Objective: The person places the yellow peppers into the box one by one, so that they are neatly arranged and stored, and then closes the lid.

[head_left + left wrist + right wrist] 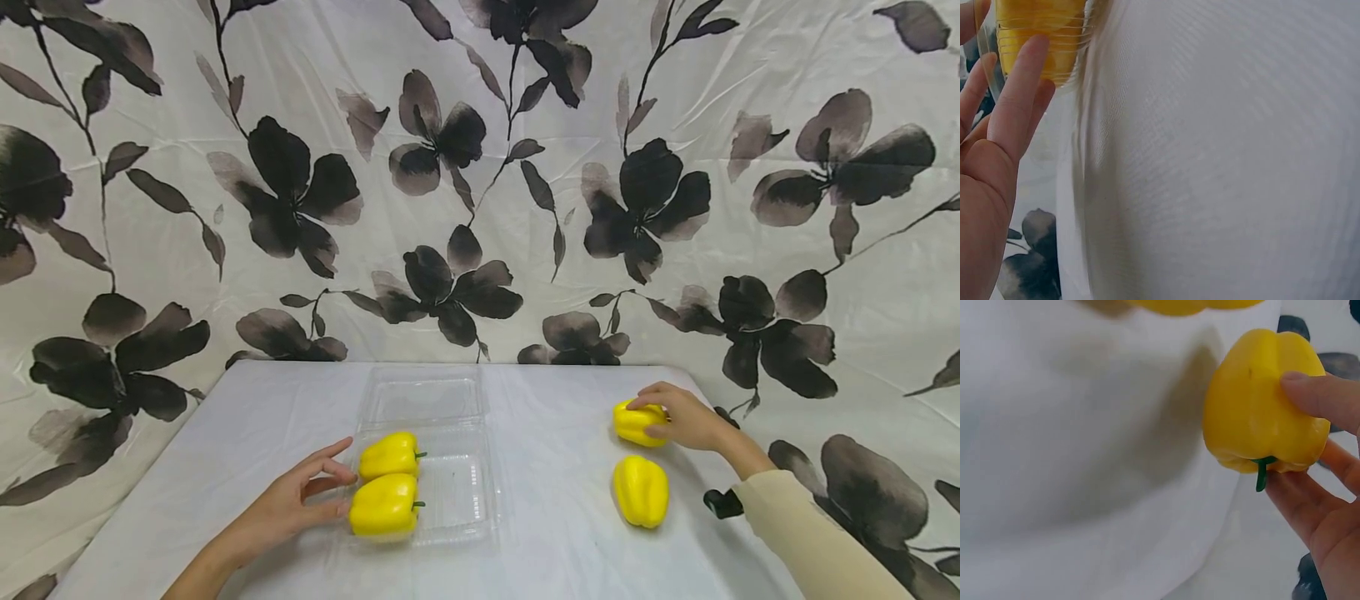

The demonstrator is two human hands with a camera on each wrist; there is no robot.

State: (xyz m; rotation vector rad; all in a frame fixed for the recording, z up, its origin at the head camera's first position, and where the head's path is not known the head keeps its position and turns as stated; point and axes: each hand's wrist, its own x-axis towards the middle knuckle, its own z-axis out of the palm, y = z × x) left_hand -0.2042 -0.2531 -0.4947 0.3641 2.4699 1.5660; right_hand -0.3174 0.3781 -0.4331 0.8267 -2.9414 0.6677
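My right hand grips a yellow bell pepper at the back right of the table. The right wrist view shows that pepper with its thumb on one side, fingers underneath and green stem in sight. A second yellow bell pepper lies nearer on the tabletop. Two more yellow bell peppers, one behind and one in front, lie side by side in a clear plastic clamshell container. At its left side is my left hand, its extended fingers right at the ribbed wall.
The container's open lid lies flat toward the back of the white-covered table. A floral-patterned cloth hangs behind the table. A small dark object shows beside the right sleeve.
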